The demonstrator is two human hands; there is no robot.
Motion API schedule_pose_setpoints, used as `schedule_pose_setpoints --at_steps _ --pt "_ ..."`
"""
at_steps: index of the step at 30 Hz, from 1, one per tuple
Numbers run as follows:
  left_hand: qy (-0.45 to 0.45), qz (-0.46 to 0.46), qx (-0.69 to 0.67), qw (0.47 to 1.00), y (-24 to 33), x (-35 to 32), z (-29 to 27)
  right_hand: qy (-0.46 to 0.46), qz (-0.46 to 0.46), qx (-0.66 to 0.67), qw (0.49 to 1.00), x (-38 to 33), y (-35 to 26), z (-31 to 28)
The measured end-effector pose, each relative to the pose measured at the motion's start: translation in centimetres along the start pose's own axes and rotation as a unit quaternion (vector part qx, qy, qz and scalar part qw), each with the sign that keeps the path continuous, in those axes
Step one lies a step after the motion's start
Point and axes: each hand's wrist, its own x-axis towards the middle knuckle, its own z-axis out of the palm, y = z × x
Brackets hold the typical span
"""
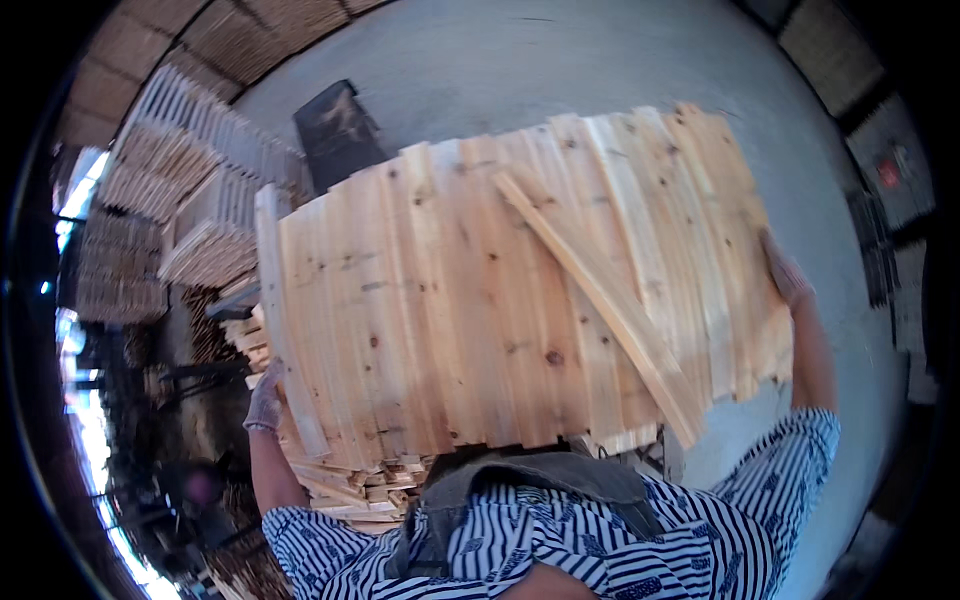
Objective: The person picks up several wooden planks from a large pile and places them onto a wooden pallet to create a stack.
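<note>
A wide row of pale, knotty wooden strips (pixel 470 300) lies side by side in front of me, its far and near ends uneven. One loose wooden strip (pixel 612 300) rests slantwise across the top. My left hand (pixel 265 402), in a light glove, grips the row at its near left edge, beside an outer strip. At the opposite edge, my gloved right hand (pixel 787 272) presses in against the last strip, with both arms spread wide. Fingertips of both hands are partly hidden by the wood.
Shorter wood pieces (pixel 375 490) are heaped beneath the near left side. Stacks of strips (pixel 215 225) stand at the far left, beside a dark box-like object (pixel 338 135). Grey concrete floor (pixel 640 50) stretches beyond and to the right. More stacked wood (pixel 890 170) lines the right side.
</note>
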Motion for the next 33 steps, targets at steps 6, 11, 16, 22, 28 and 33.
schedule_pose_setpoints --at_steps 6,11,16,22,28,33 --pt "0.038 0.039 0.061 0.997 2.4 -0.9 4.9 0.072 -0.042 0.000 0.997 3.6 6.0 0.1" --pt "0.027 0.108 0.045 0.993 -2.0 -0.1 0.7 0.319 -0.077 -0.264 0.907 1.7 6.8 3.8" --pt "0.126 0.226 0.518 0.816 4.1 -1.4 8.7 0.229 -0.341 -0.210 0.887 -10.6 -3.6 16.0" --pt "0.159 0.290 0.584 0.741 0.2 1.2 15.1 0.176 -0.344 -0.259 0.885 -20.9 -5.0 25.6" --pt "0.159 0.310 0.657 0.668 -1.1 -1.2 13.4 0.103 -0.214 -0.146 0.960 -29.2 -3.7 22.1" --pt "0.151 0.229 0.664 0.696 -0.2 -5.7 13.2 0.235 -0.068 0.335 0.910 -39.9 2.3 19.5"
